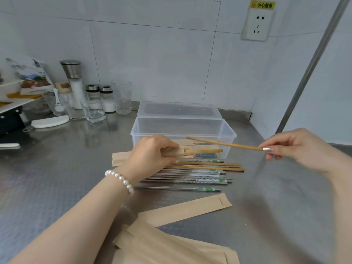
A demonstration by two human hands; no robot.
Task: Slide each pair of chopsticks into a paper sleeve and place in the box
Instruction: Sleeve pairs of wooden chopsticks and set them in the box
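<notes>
My left hand [152,151] holds a sleeve [122,158] by its open end, fingers curled around the paper. One wooden chopstick [205,151] already sits in it, and its thick end sticks out toward my right. I grip the mouth so that it does not close and the first stick does not slide back out.

My right hand [297,145] pinches the second chopstick [224,143] at its end, between thumb and fingertips. The stick points toward my left hand and its far tip hangs just above the sleeve mouth, not yet inside. I think I hold it so far back because the whole length must go in, and a grip in the middle would stop at the paper.

The box [182,128] stands open just behind both hands, so the drop is short. Some filled sleeves seem to lie inside it; through the wall I cannot count them.

Below my left hand lies the row of loose chopsticks [190,176], metal and wood, side by side. Nearer to me, the spare sleeves [182,210] wait in a loose pile.

The next step, I judge, is to aim the tip beside the first stick; paper can crease if I push crooked.
</notes>
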